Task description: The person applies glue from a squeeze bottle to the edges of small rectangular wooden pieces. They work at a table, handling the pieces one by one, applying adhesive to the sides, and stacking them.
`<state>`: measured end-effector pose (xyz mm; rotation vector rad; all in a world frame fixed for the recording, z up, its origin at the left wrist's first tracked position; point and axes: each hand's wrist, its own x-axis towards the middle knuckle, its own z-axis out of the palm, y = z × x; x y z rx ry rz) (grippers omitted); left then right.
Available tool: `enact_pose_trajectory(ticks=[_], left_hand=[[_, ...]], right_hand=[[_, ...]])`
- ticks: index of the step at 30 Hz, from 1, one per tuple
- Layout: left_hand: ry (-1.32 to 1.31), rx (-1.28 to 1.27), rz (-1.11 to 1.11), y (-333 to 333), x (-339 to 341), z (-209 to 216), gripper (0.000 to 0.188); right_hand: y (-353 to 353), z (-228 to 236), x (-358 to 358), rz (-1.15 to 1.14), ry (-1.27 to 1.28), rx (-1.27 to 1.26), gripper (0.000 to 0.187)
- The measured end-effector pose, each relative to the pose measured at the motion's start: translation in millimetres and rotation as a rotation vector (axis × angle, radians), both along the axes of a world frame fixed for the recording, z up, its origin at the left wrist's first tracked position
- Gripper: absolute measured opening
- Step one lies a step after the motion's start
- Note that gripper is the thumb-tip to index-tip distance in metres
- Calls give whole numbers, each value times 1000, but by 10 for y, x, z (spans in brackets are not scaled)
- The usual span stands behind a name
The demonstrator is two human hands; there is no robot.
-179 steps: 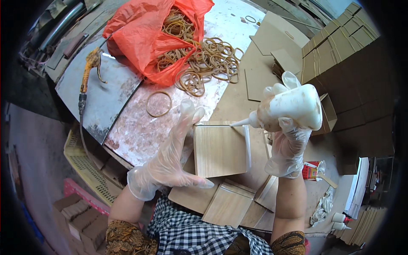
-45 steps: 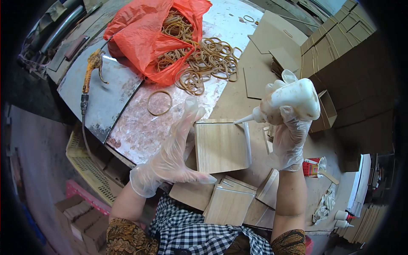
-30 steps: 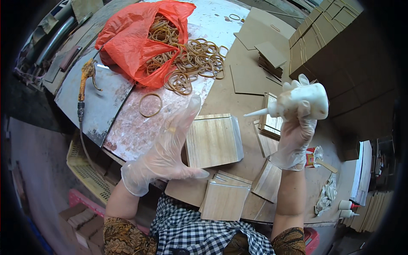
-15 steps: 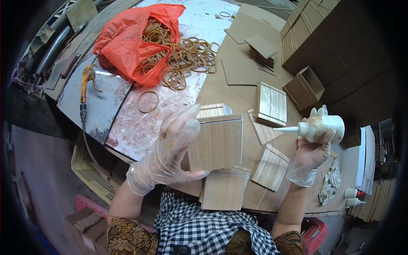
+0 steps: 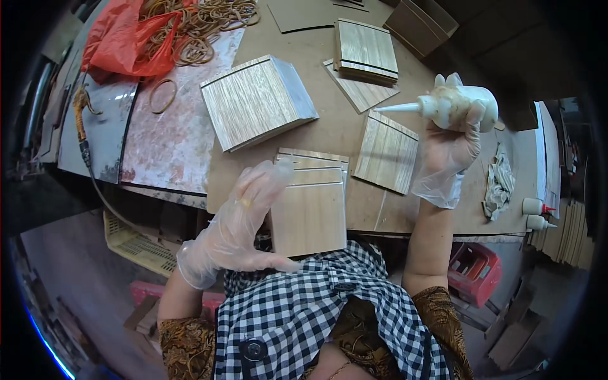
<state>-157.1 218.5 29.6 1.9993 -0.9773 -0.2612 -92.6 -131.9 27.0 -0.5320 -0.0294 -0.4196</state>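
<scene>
My left hand [image 5: 244,218], in a clear glove, is open, thumb and fingers spread wide. Its fingertips overlap the left edge of a small stack of pale grooved wood panels [image 5: 310,218] at the table's near edge, its thumb just below them. My right hand [image 5: 449,149], gloved too, is closed round a white glue bottle [image 5: 465,107] held sideways, its long nozzle pointing left. Below that nozzle lies a grooved panel [image 5: 386,153]. Farther left stands a thick block of stacked panels [image 5: 250,104] with a pale grey side. Another grooved stack [image 5: 366,50] lies beyond, over a tilted panel.
A red plastic bag [image 5: 126,44] spills rubber bands [image 5: 196,31] at the far left. One loose band [image 5: 163,96] and an orange-handled tool with a hose [image 5: 81,117] lie nearer. On the right are a crumpled cloth [image 5: 499,183], two small bottles [image 5: 535,206] and an open carton [image 5: 421,25].
The panel that my left hand held up is out of its grasp, and the fingers have opened. The view has tilted down toward my body. My right hand still holds the bottle.
</scene>
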Motion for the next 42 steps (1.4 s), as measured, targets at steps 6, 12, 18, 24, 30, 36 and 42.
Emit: enact_pose_trajectory(ticks=[6, 12, 18, 24, 30, 36, 42], left_hand=[[-230, -104, 371, 230, 141, 146, 100], [-97, -317, 418, 261, 582, 131, 101], [75, -114, 438, 469, 838, -65, 128], [110, -318, 431, 516, 890, -257, 128], [168, -456, 443, 495, 890, -374, 131], [130, -433, 438, 507, 898, -375, 134], [71, -435, 417, 517, 924, -424, 135]], right_hand=[[50, 42, 46, -17, -6, -1, 57], [422, 213, 331, 87, -79, -149, 59], [1172, 457, 722, 244, -158, -404, 75], [1790, 578, 949, 252, -178, -708, 74], [2046, 547, 1026, 404, -162, -543, 74], [2144, 486, 1039, 426, -129, -550, 80], [2167, 473, 1041, 442, -138, -583, 78]])
